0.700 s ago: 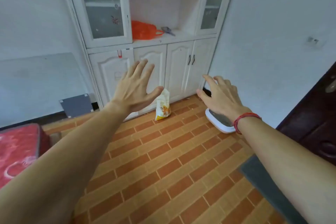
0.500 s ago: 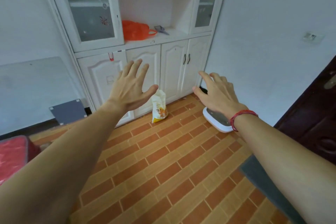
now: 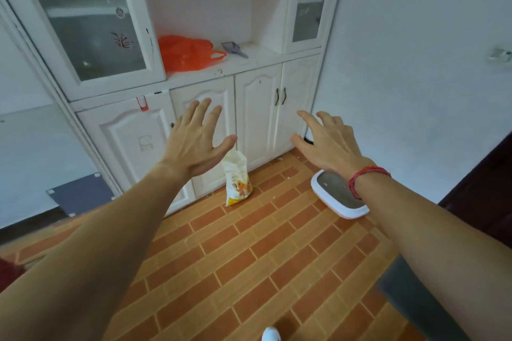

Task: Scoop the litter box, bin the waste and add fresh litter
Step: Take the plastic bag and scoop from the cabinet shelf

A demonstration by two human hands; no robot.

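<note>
A white litter box with grey litter sits on the brick-pattern floor by the right wall, partly behind my right wrist. A white and yellow litter bag stands upright against the cabinet doors. On the cabinet's open shelf lie an orange plastic bag and a grey-purple scoop. My left hand is stretched out in the air with fingers spread, holding nothing. My right hand, with a red cord on its wrist, is also held out, spread and empty, above the litter box.
A tall white cabinet with glass upper doors fills the wall ahead. A grey panel leans on the left wall. A dark door stands at the right, with a dark mat below it. A white shoe tip shows at the bottom edge.
The view has moved closer to the cabinet and shifted right; the red thing at the left has almost left view. Both hands stay outstretched and empty.
</note>
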